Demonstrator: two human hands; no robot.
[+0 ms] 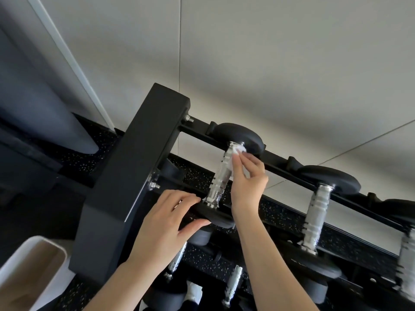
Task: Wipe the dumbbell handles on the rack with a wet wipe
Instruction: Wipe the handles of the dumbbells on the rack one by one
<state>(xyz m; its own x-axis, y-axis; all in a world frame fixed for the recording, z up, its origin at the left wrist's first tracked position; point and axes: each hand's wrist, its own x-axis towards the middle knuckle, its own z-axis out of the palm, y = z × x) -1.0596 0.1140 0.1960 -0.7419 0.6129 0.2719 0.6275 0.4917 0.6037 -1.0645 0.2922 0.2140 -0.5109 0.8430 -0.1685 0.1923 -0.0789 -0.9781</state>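
A pale panelled wall (pixel 269 63) fills the space behind everything, and below it runs the dark speckled rubber floor (pixel 94 140). The black steel dumbbell rack (pixel 125 187) stands in front of me, its thick upright post at the left and its rails slanting down to the right. A white open-topped bin (pixel 29 272) sits low at the left, just beside the post's foot. On the top tier lies the black round-headed dumbbell with a knurled chrome handle (pixel 219 178), nearest the post; a second black dumbbell with a chrome handle (pixel 314 216) rests further right on the same tier, and smaller ones show on the lower tier between my forearms. My left hand (pixel 166 223) grips the near head of the first dumbbell, fingers over its top and thumb under its edge, covering part of that head. My right hand (pixel 247 182) pinches a small crumpled white wet wipe (pixel 238 152) against the upper end of the chrome handle, close under the far head, with my fingers hiding most of the wipe
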